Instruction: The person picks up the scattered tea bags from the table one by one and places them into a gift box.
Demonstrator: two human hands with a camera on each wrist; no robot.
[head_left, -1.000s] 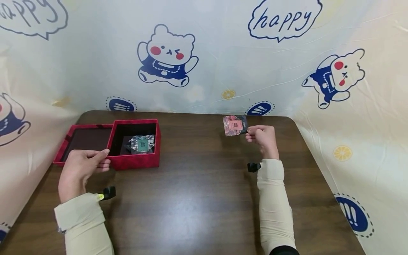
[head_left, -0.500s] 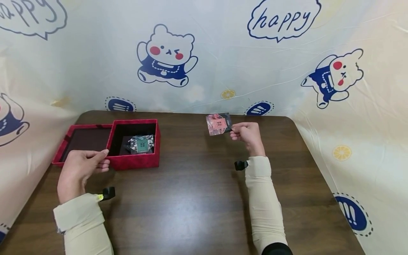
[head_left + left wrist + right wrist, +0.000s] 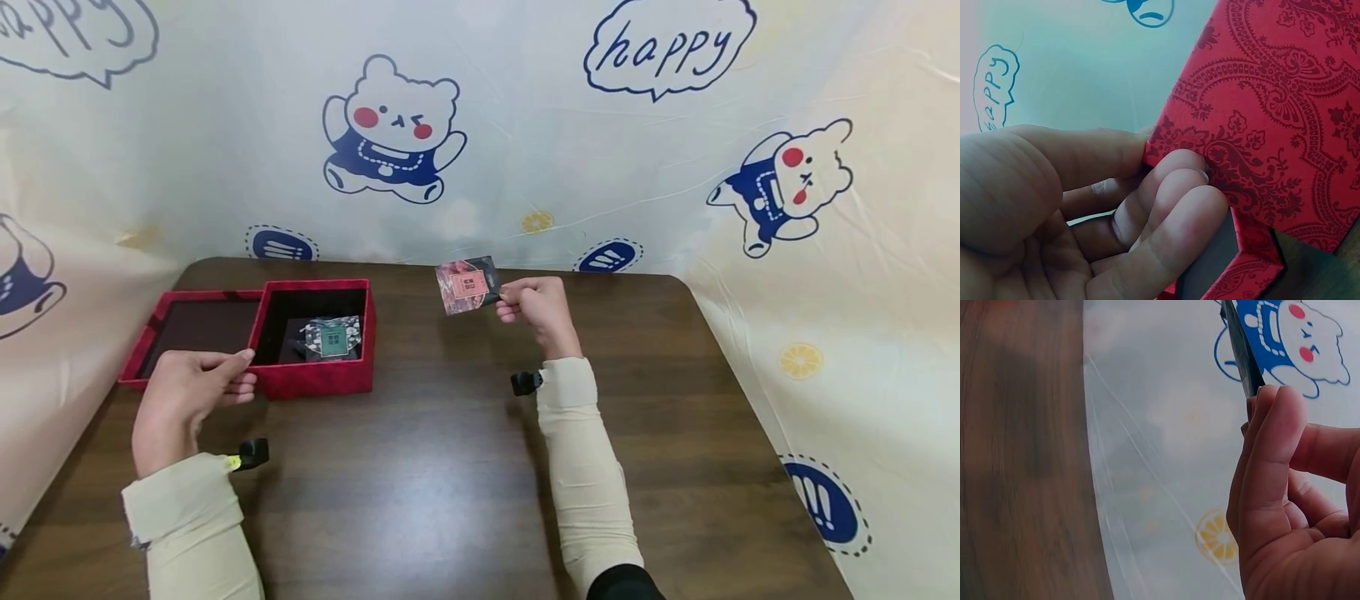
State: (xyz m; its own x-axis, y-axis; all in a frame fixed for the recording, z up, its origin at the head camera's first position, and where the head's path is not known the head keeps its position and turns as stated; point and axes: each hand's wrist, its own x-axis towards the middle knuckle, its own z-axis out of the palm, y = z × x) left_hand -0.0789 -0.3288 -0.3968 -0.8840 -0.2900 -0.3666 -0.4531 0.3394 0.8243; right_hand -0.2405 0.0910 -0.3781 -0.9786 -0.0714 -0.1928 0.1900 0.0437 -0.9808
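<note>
My right hand (image 3: 542,312) pinches a flat pink-and-black sachet (image 3: 467,285) by its dark right edge, raised over the back of the table. In the right wrist view the sachet (image 3: 1244,353) shows edge-on above the fingertips. At the left stands a red patterned box (image 3: 315,381), its top off and its inside dark. A sachet with a green label (image 3: 335,339) lies in it. My left hand (image 3: 187,396) grips the box's near left corner; in the left wrist view thumb and fingers hold the corner of the red wall (image 3: 1272,125).
A red lid (image 3: 202,329), dark inside, lies against the box's left side. The brown wooden table (image 3: 420,467) ends at a pale cloth backdrop (image 3: 525,125) printed with bears, which also runs along the sides.
My right hand has moved left with the pink-and-black sachet, closer to the box and slightly farther back. My left hand stays at the box corner, and the box has not moved.
</note>
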